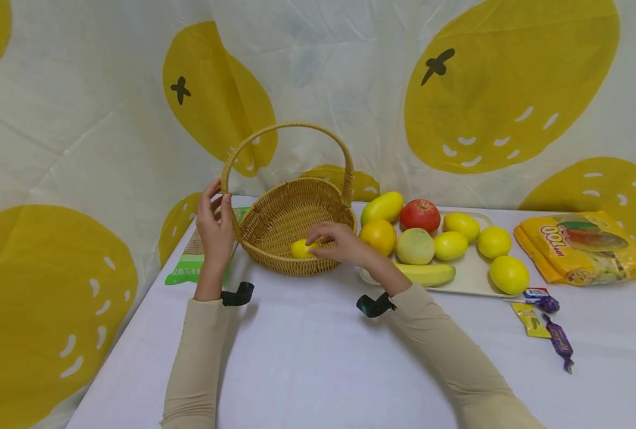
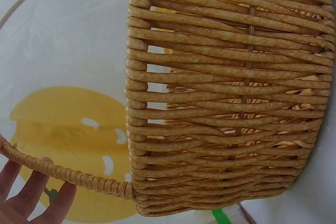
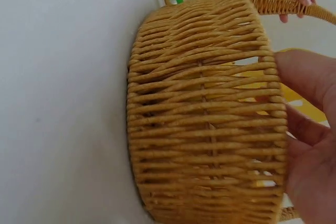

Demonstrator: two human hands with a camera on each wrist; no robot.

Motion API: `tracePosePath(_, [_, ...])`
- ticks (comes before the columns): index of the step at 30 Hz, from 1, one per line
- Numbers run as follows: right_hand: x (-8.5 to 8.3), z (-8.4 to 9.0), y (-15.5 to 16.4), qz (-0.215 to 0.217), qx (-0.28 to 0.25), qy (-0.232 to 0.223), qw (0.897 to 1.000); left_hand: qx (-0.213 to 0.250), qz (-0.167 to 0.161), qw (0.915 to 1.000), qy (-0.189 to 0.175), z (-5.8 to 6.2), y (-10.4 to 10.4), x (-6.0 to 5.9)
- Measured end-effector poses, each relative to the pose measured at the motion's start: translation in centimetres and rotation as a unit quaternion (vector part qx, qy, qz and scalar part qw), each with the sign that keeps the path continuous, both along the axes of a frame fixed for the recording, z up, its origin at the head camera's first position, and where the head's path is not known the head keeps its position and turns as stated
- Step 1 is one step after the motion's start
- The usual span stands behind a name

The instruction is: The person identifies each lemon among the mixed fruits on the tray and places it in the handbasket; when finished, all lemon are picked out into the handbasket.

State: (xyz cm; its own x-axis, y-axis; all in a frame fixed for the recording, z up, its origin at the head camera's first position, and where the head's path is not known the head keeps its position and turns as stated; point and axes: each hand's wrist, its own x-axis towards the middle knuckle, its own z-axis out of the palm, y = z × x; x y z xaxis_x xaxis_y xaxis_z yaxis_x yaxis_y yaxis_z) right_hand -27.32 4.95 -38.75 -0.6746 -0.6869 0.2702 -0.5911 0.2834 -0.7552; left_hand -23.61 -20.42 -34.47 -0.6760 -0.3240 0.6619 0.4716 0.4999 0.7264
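While inside basket, lemon under right hand fingers.

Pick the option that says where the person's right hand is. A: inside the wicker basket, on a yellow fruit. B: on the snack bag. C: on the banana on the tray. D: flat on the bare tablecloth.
A: the right hand reaches over the wicker basket rim, fingers on the yellow fruit inside.

Behind, a white cloth backdrop printed with big yellow fruit shapes, creased, hanging down to the tabletop. In front, a tabletop under plain white cloth. Soft, even light, only weak shadows on the cloth.
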Motion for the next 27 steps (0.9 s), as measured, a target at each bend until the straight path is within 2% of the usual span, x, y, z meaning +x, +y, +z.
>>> tracePosePath(5, [0.9,0.3,1.6,-0.018,-0.005,-0.007,1.000,0.004,-0.003,0.9999,0.015,-2.0,-1.2,-2.0])
tracePosePath(9, [1.7,0.3,2.4,-0.034,-0.024,-0.008,0.999,0.003,0.000,0.9999,0.013,-2.0,-1.4,-1.8])
tracePosePath(15, [2.9,-0.1,3.6,-0.054,-0.036,0.022,0.998,0.005,0.000,1.0000,0.004,-2.2,-1.4,-1.7])
tracePosePath(22, [3.6,0.0,5.7,-0.044,-0.074,-0.004,0.996,0.010,-0.003,0.9999,0.013,-2.3,-1.4,-2.2])
tracePosePath(27, [4.3,0.2,7.6,-0.060,-0.085,0.008,0.995,0.007,0.002,1.0000,0.001,-2.1,-1.4,-1.8])
